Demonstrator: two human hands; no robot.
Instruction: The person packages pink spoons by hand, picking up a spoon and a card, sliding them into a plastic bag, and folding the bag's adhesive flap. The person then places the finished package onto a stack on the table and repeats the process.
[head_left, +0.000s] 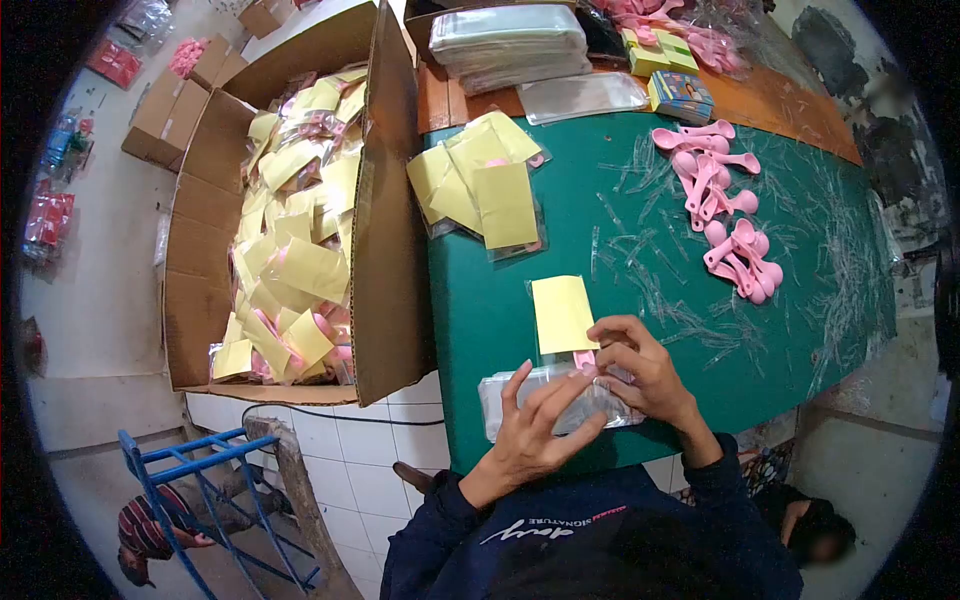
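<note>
Just in front of me, a yellow card (562,310) lies in a clear plastic bag, with the end of a pink measuring spoon (584,358) showing below it. My right hand (640,372) has curled fingers closed at the bag's near end, beside the spoon. My left hand (545,425) hovers over a stack of clear bags (492,402), fingers stretched and apart, the tips close to the spoon. Whether those tips touch the bag is hard to tell. Finished-looking packets with yellow cards (505,205) lie beyond, on the green tabletop (490,310).
A large cardboard box (385,250) of card packets stands left. Pink spoons (708,185) and clear plastic strips (660,290) lie right. Bag stacks (510,40) and small card stacks (682,95) sit at the back. A blue metal frame (190,470) and two people are nearby.
</note>
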